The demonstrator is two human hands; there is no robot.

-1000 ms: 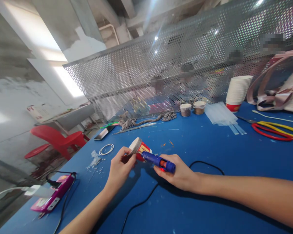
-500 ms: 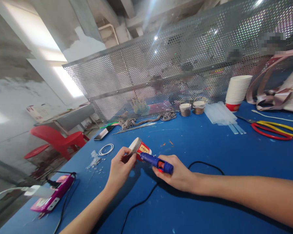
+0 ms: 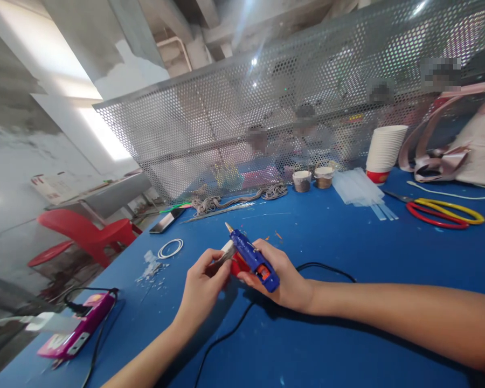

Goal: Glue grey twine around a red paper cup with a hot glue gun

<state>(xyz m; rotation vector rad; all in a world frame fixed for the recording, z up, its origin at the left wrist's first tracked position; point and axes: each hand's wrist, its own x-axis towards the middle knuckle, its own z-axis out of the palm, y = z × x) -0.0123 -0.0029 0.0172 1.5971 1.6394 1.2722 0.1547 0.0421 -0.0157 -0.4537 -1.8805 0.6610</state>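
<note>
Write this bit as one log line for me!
left hand: holds paper cup | right hand: grips blue glue gun | nozzle: points forward-left | scissors: on table

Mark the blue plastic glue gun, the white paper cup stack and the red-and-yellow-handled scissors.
Blue plastic glue gun (image 3: 247, 251), head view: body's middle.
White paper cup stack (image 3: 385, 150), head view: side.
Red-and-yellow-handled scissors (image 3: 411, 202), head view: near the pivot.

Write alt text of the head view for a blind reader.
The right hand holds a blue plastic glue gun in front of a red-and-white paper cup held in the left hand, over a blue table. Farther back are grey cord and red-and-yellow-handled scissors.
</note>
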